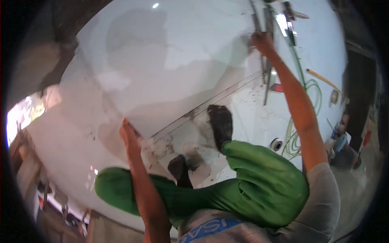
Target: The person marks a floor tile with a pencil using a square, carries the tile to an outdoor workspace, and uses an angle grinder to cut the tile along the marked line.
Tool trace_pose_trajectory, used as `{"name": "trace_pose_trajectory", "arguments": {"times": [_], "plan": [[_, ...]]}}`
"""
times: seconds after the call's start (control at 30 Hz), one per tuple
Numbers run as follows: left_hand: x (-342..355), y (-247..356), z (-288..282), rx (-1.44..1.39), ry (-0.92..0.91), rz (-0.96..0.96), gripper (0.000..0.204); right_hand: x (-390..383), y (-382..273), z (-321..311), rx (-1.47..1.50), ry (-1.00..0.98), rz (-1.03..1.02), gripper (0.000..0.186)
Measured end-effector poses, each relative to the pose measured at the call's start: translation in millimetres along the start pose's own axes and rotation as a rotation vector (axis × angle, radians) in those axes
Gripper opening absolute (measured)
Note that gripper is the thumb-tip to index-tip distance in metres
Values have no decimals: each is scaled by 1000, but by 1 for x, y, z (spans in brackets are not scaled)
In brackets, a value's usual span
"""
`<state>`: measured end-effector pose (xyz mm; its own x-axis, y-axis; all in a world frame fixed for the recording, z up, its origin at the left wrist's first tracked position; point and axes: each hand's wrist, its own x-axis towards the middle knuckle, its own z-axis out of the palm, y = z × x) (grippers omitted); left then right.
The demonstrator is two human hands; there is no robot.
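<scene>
At the upper right my right hand (263, 43) is closed around one of several long, thin dark metal bars (257, 20) lying close together. Some of the bars run past the hand toward me. On the left, my left hand (128, 131) rests low over a broad white surface (194, 52). Its fingers point away from me and are blurred, so their grip is unclear; a small dark edge shows beside them. A straight dark seam (190, 115) crosses the white surface between my two hands.
I sit on the white surface, my dark-covered feet (221, 123) by the seam. To the right are a green hose (300, 67), a yellow stick (324, 79), a red piece (277, 87) and a round white-and-black roll (276, 144). Wood pieces (28, 166) lie beyond the left edge.
</scene>
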<state>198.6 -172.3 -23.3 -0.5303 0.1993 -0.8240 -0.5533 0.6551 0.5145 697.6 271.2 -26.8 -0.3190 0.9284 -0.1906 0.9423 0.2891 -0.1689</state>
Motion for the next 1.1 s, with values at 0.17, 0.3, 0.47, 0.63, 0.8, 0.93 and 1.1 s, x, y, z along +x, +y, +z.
{"name": "trace_pose_trajectory", "arguments": {"times": [0.17, 0.3, 0.47, 0.63, 0.8, 0.93, 1.1], "plan": [[-1, -3, -5, -57, 10, 136, 39, -13, -57, 7, 117, -37, 185, 48], [-14, 4, 2, -48, 59, 176, 39, -19, -80, 26, -25, -8, 250, 61], [-19, 11, 3, -8, 61, 145, 38, 2, -78, 14, -56, -47, 282, 69], [-28, 14, 2, -103, -5, 101, 39, -10, -76, 17, 174, 48, 294, 75], [-36, 22, 8, -23, 36, 117, 43, 4, -57, 17, 320, 64, 325, 73], [-30, 10, -3, 4, 44, 152, 48, -5, -59, 10, 620, 21, 222, 64], [-30, 13, -10, 149, 133, 286, 52, 16, -54, 22, 692, -63, 494, 51]]}}
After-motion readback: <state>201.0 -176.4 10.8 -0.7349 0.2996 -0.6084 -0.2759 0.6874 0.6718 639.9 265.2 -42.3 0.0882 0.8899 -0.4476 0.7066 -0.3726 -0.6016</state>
